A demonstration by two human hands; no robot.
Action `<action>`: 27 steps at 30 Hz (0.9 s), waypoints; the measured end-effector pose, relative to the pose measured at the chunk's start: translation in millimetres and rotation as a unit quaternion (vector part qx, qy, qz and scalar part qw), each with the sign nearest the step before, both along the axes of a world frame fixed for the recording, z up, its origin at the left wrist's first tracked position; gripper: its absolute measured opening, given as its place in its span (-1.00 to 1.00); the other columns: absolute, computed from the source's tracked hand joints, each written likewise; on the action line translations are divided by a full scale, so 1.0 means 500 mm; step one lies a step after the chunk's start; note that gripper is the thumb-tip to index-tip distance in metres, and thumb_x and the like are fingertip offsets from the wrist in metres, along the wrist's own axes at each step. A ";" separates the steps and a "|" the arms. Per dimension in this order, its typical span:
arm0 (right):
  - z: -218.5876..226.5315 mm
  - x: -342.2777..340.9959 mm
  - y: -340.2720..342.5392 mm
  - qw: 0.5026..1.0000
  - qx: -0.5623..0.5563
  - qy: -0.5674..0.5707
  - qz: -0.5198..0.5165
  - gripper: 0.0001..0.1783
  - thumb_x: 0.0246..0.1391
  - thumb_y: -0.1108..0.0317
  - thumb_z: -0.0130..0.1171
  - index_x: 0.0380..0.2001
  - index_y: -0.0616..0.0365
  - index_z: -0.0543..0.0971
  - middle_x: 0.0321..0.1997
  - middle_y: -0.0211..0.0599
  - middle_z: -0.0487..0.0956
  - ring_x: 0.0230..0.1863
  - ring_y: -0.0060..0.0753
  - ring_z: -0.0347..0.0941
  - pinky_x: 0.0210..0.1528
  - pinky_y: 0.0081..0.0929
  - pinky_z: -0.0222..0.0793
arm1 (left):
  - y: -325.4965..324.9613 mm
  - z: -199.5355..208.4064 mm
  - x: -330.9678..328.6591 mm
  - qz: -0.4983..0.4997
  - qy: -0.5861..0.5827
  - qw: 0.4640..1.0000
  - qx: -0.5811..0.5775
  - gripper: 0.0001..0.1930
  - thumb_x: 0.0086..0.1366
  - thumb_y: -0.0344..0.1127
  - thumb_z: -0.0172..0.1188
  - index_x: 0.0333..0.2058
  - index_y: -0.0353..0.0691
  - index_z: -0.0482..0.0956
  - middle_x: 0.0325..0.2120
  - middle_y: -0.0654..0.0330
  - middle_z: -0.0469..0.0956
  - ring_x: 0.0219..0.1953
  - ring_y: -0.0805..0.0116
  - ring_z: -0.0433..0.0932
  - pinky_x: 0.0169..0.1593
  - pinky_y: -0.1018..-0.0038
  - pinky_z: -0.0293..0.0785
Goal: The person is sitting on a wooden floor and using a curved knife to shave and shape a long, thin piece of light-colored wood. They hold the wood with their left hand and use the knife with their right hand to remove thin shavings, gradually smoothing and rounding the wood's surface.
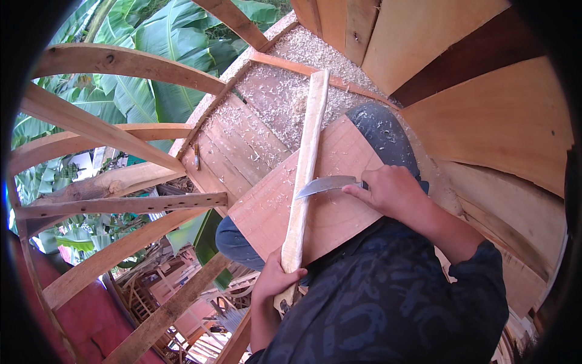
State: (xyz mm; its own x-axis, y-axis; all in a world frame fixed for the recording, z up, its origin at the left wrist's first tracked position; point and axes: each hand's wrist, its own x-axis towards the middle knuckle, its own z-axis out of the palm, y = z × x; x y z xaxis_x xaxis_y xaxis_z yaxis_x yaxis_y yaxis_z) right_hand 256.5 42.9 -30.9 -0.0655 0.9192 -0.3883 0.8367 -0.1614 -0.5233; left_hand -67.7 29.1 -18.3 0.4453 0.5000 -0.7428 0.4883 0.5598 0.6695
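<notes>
Holding my curved grey metal knife over a long pale wooden stick.
Right hand grips the knife, left hand the stick, flat brown wooden board underneath.

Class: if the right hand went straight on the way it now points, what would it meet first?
Probably the pale wooden strip, slanting across the board to the left of the right hand. The knife in that hand overlaps the strip in the picture; whether they touch is unclear.
</notes>
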 end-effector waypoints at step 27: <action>-0.042 -0.006 0.033 0.996 0.074 -0.043 0.003 -0.22 0.10 -0.37 -0.04 -0.66 0.19 0.63 -0.65 -0.07 0.56 -0.54 -0.07 0.58 -0.49 -0.22 0.49 | -0.034 -0.015 0.005 0.003 -0.002 0.999 0.032 -0.34 -0.10 -0.30 0.40 0.01 -0.37 0.37 -0.48 0.31 0.41 -0.51 0.57 0.40 -0.43 0.59 0.36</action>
State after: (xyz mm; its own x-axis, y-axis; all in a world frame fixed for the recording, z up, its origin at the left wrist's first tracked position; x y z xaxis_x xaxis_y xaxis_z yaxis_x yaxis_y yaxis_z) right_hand 253.6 59.3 -51.9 -0.0435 0.9664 -0.2534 0.8804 -0.0828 -0.4669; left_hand -65.4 12.2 -25.6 0.4452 0.5496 -0.7069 0.4821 0.5181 0.7065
